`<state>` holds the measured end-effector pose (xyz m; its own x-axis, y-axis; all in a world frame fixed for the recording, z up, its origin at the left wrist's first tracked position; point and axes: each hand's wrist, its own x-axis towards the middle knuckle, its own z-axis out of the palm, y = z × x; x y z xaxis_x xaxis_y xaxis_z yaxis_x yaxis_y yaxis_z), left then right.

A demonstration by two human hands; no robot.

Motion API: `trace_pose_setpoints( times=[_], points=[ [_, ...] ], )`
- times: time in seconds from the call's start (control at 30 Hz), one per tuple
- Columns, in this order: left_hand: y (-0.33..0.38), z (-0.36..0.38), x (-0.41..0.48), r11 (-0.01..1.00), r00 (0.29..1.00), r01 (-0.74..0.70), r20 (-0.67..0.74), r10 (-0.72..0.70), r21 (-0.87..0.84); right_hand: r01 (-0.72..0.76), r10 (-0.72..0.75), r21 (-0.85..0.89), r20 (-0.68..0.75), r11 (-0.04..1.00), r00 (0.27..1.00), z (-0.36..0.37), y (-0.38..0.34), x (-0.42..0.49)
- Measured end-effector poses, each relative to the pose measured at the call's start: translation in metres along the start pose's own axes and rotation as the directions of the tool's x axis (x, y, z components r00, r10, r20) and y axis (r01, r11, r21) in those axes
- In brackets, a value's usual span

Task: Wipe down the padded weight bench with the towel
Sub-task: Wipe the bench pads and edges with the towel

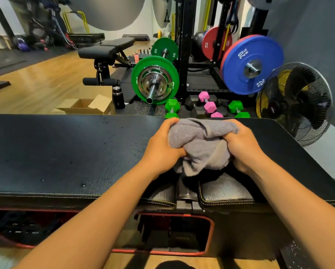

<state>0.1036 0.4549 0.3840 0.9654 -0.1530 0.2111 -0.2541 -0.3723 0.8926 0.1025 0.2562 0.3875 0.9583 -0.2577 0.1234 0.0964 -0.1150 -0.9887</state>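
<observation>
Centrally, grey towel [199, 144] bunched between left hand [160, 146], right hand [242, 144].

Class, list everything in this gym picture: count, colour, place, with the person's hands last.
weight bench: one, black, across foreground
towel: one, grey, bunched over the bench
cardboard box: one, brown, open, floor behind bench
bottle: one, dark, beside the box
dumbbells: several, green, pink, black, floor behind bench
green plates: two, on bars, centre
blue plate: one, marked 20 KG, right
red plate: one, marked 25, behind rack
fan: one, black and yellow, far right
second bench: one, black, background
left hand: one, grips towel's left side
right hand: one, grips towel's right side
</observation>
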Motion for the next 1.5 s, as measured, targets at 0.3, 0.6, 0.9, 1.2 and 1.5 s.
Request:
trace_pose_setpoints(
  times=[0.3, 0.6, 0.9, 1.2, 1.5],
  points=[
    [0.013, -0.014, 0.003, 0.998, 1.0, -0.011, -0.017, 0.012, 0.06, -0.079, 0.172, 0.444, -0.173, 0.893, 0.97, -0.046, -0.007, 0.018],
    [0.055, 0.023, 0.01, 0.915, 0.983, 0.103, 0.179, -0.035, -0.39, 0.413, -0.223, -0.517, 0.391, 0.75, 0.893, -0.022, -0.024, -0.023],
    [0.033, 0.003, 0.011, 0.903, 0.991, 0.117, -0.014, -0.135, -0.413, -0.119, 0.063, 0.334, 0.175, 0.935, 0.983, -0.029, -0.026, -0.02],
    [0.028, 0.027, 0.005, 0.754, 0.966, 0.256, 0.128, -0.225, -0.605, -0.451, 0.325, 0.452, 0.331, 0.77, 0.886, -0.049, -0.036, -0.026],
    [0.011, 0.061, -0.009, 0.904, 0.998, -0.009, 0.055, -0.016, 0.428, 0.584, -0.556, -0.627, 0.274, 0.515, 0.785, -0.051, -0.035, -0.075]
  ],
)
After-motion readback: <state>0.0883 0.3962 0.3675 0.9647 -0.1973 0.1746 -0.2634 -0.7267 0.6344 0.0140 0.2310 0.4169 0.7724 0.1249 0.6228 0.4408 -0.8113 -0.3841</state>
